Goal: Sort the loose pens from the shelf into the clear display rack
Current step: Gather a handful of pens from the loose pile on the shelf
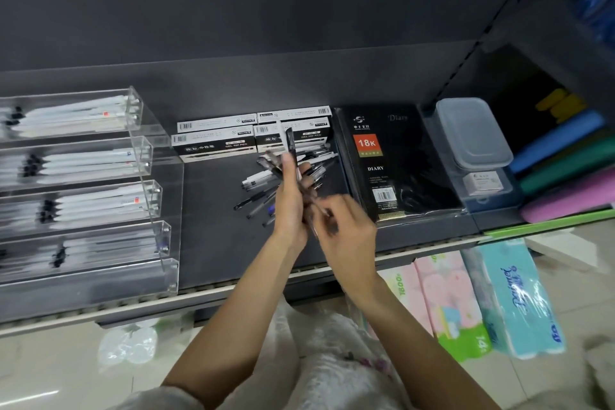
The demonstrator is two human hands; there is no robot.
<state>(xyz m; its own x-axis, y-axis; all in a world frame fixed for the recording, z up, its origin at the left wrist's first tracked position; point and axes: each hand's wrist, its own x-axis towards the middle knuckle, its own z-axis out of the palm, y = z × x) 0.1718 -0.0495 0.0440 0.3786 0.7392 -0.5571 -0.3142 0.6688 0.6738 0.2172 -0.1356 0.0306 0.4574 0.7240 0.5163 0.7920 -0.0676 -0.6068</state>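
A heap of loose pens (258, 191) lies on the dark shelf (213, 243), in front of the pen boxes. My left hand (291, 203) is raised above the heap and grips a small bundle of pens (289, 148) that stick up past its fingers. My right hand (344, 226) is just right of it, its fingers pinching the lower ends of the same pens. Motion blur hides the exact finger contact. The clear display rack (159, 203) stands at the left, and its stepped tiers hold white pens with dark tips.
Black-and-white gel pen boxes (253, 135) are stacked at the back of the shelf. A black diary (396, 163) lies right of the heap, then a clear lidded box (472, 133). Tissue packs (482, 303) sit on the floor below the shelf edge.
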